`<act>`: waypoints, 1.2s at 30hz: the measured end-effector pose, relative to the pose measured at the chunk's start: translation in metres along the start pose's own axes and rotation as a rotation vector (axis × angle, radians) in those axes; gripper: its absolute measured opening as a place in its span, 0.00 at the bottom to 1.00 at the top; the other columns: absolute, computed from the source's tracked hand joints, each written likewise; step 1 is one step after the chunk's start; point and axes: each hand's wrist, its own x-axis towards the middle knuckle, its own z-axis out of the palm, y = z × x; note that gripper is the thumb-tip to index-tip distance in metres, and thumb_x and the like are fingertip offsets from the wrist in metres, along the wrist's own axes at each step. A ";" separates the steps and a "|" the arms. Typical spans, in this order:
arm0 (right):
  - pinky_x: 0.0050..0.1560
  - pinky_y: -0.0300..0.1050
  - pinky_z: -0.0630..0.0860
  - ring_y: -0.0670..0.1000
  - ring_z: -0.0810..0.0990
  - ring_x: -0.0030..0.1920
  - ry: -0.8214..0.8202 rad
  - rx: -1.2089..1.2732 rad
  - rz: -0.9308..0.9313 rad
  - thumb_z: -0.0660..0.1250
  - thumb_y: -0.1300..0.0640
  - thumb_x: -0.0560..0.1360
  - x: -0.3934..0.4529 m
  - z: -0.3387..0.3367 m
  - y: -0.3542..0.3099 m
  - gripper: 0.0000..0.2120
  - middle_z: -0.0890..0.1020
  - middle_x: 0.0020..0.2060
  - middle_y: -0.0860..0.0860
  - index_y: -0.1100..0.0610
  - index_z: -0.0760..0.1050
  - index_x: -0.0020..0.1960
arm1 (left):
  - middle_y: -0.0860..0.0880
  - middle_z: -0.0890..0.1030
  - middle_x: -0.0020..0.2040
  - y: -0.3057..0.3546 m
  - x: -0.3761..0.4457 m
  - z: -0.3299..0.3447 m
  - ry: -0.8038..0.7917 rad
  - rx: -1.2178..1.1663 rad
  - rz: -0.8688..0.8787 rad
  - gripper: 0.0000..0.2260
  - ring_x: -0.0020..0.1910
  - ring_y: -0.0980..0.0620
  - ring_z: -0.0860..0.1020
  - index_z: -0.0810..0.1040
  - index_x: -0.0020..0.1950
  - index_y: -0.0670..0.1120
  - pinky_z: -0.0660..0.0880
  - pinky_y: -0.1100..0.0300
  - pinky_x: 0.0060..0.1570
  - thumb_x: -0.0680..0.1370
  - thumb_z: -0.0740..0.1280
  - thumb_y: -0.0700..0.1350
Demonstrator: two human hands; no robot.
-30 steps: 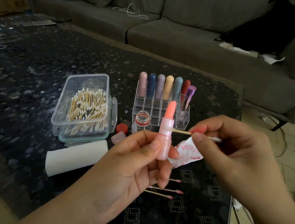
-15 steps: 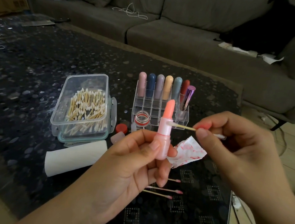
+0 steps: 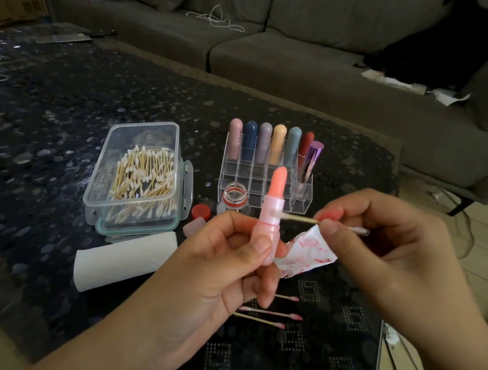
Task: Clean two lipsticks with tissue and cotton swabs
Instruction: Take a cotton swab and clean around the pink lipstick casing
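My left hand (image 3: 217, 274) grips an open pink lipstick (image 3: 270, 216) upright, its coral stick extended. My right hand (image 3: 387, 250) pinches a cotton swab (image 3: 301, 218) by its wooden stem; the swab's left tip touches the lipstick's pale collar. A crumpled tissue (image 3: 304, 256) stained red sits under my right hand's fingers, behind the lipstick. A clear box of cotton swabs (image 3: 141, 176) stands open to the left. A white tissue roll (image 3: 125, 260) lies in front of it. Three used swabs (image 3: 270, 314) lie on the table below my hands.
A clear organiser (image 3: 266, 184) holds several capped lipsticks in its back row. A small open bottle (image 3: 235, 197), a red cap (image 3: 201, 211) and a translucent pink cap (image 3: 193, 226) stand in front of it. The dark table (image 3: 50, 126) ends at the right; a grey sofa (image 3: 306, 60) lies beyond.
The swab tip has shifted slightly against the lipstick collar, and my right hand moved a little to the right. My left hand keeps the lipstick steady.
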 end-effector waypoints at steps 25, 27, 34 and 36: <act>0.28 0.30 0.68 0.48 0.71 0.26 0.026 -0.064 -0.004 0.65 0.50 0.70 0.001 0.001 0.000 0.04 0.77 0.29 0.53 0.49 0.78 0.41 | 0.47 0.81 0.35 0.002 -0.001 0.002 0.104 0.095 -0.010 0.07 0.20 0.54 0.72 0.74 0.42 0.42 0.66 0.65 0.17 0.66 0.69 0.39; 0.28 0.30 0.68 0.47 0.72 0.26 0.034 -0.074 -0.002 0.65 0.49 0.70 0.001 0.001 0.001 0.04 0.77 0.30 0.52 0.48 0.77 0.41 | 0.46 0.81 0.35 0.003 -0.001 0.003 0.114 0.084 -0.004 0.07 0.20 0.53 0.73 0.75 0.41 0.41 0.67 0.65 0.17 0.65 0.69 0.38; 0.30 0.35 0.71 0.52 0.74 0.28 -0.017 -0.080 -0.006 0.66 0.50 0.69 -0.001 0.004 0.002 0.05 0.78 0.29 0.54 0.49 0.78 0.41 | 0.38 0.83 0.38 0.005 0.001 0.003 0.108 0.031 0.018 0.06 0.27 0.48 0.80 0.76 0.40 0.41 0.76 0.64 0.25 0.65 0.68 0.35; 0.30 0.36 0.71 0.52 0.74 0.28 -0.013 -0.080 0.002 0.66 0.49 0.69 -0.001 0.004 0.003 0.05 0.78 0.29 0.54 0.49 0.78 0.41 | 0.36 0.83 0.39 0.006 0.002 0.002 0.107 0.004 0.018 0.05 0.28 0.46 0.80 0.76 0.40 0.41 0.77 0.63 0.26 0.66 0.66 0.36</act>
